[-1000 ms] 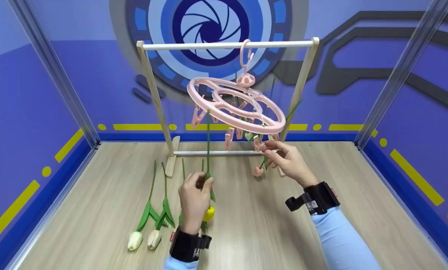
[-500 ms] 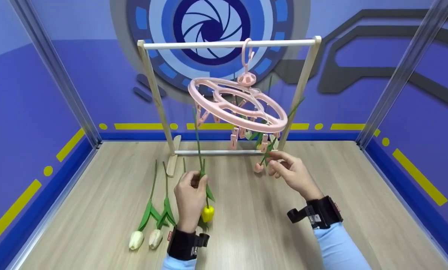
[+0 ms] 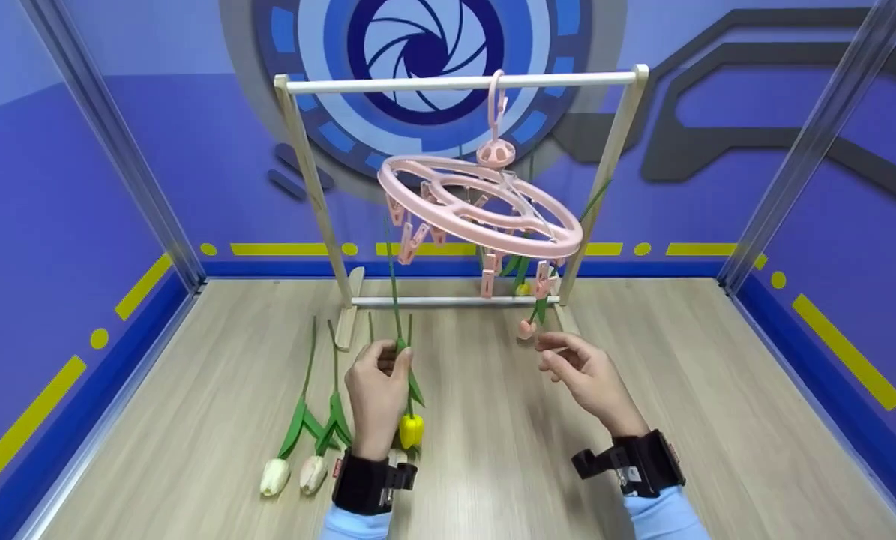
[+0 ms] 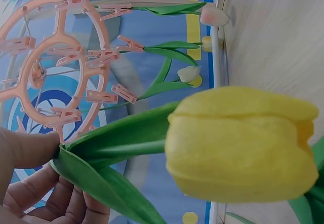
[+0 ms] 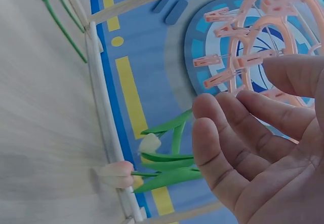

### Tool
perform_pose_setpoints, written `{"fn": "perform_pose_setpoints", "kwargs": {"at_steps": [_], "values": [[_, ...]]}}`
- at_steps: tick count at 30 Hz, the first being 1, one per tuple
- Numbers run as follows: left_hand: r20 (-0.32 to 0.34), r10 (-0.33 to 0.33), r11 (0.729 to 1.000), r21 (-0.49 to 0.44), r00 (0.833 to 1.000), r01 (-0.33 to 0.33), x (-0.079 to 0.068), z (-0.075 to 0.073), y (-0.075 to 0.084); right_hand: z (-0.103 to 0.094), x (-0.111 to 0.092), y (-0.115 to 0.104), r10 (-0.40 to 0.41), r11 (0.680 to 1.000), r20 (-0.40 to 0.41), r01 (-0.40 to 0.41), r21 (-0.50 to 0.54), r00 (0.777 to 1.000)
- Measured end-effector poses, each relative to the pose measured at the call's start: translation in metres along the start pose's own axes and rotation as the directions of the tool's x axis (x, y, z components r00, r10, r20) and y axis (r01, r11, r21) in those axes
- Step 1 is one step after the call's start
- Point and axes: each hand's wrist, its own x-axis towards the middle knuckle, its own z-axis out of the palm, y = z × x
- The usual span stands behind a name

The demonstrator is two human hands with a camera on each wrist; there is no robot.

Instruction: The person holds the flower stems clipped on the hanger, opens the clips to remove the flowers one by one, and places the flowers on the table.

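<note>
My left hand (image 3: 379, 390) pinches the stem of a yellow tulip (image 3: 411, 431) between thumb and fingers. Its bloom hangs down and its stem rises toward a round pink clip hanger (image 3: 448, 217). In the left wrist view the yellow tulip (image 4: 243, 145) fills the foreground. My right hand (image 3: 586, 375) holds nothing, its fingers loosely bent, just below a pink tulip (image 3: 526, 329) that hangs bloom-down from the hanger's right side. Pink clips (image 5: 217, 79) dangle from the hanger's ring. Behind the pink tulip hang a white tulip (image 5: 150, 144) and another yellow tulip (image 3: 522, 289).
A wooden rack (image 3: 455, 82) carries the hanger by its hook on the top bar. At the left of the table lie a white tulip (image 3: 275, 478) and a pale pink tulip (image 3: 313, 475), with more stems beside them. Blue-purple panels (image 3: 65, 187) enclose the table.
My right hand has come away from the clip by the pink tulip and moved down toward me. The hanger has turned slightly. My left hand keeps the yellow tulip, its stem shifted left.
</note>
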Motion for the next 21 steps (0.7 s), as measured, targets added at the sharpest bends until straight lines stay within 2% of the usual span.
{"fn": "perform_pose_setpoints", "kwargs": {"at_steps": [9, 17, 21], "values": [[0.012, -0.036, 0.999, 0.034, 0.999, 0.035, -0.001, 0.002, -0.007, 0.009, -0.013, 0.010, 0.001, 1.000, -0.009, -0.001, -0.010, 1.000], [0.061, -0.118, 0.992, 0.050, 0.991, 0.115, -0.001, 0.006, -0.013, 0.013, -0.014, 0.014, 0.021, 1.000, 0.003, -0.021, -0.009, 1.000], [0.086, -0.135, 0.990, 0.045, 0.987, 0.131, -0.002, 0.008, -0.014, 0.015, -0.013, 0.015, 0.018, 1.000, 0.016, -0.018, -0.003, 1.000]]}}
